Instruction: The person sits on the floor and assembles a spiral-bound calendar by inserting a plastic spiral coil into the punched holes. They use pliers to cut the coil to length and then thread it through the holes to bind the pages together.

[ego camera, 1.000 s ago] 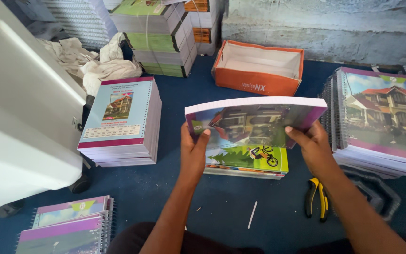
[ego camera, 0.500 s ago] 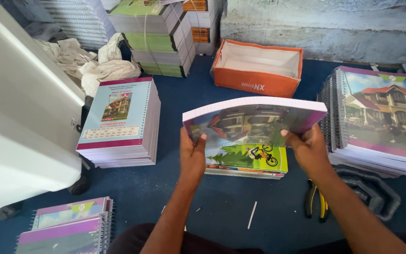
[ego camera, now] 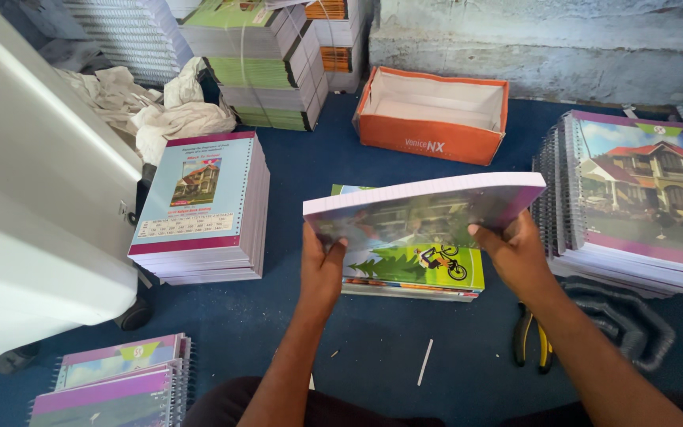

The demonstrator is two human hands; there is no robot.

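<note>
Now the thick unbound notebook block with the glossy cover (ego camera: 424, 213) sits a touch more level than a second ago, its lined page edge facing up and its long edge running from low left to higher right; the shift is slight, a small squaring of the block between the palms, so the handling seems to be in a lining-up phase, not a set-down; the left hand (ego camera: 322, 265) is closed on the block's lower left corner, thumb over the cover and fingers hidden behind; the right hand (ego camera: 519, 253) is closed on the lower right part, thumb on the cover near the punched edge; the block hangs in the air between both hands, above the low pile of cyclist-cover notebooks (ego camera: 413, 273) on the blue floor (ego camera: 294, 150), not touching it; to the left stands a tall stack of pale blue-covered notebooks (ego camera: 203, 209); to the right, a stack of spiral-bound notebooks with a house picture (ego camera: 642, 198); yellow-handled pliers (ego camera: 533, 348) lie just below the right forearm; an open orange cardboard box (ego camera: 435, 115) rests beyond, near the wall.
</note>
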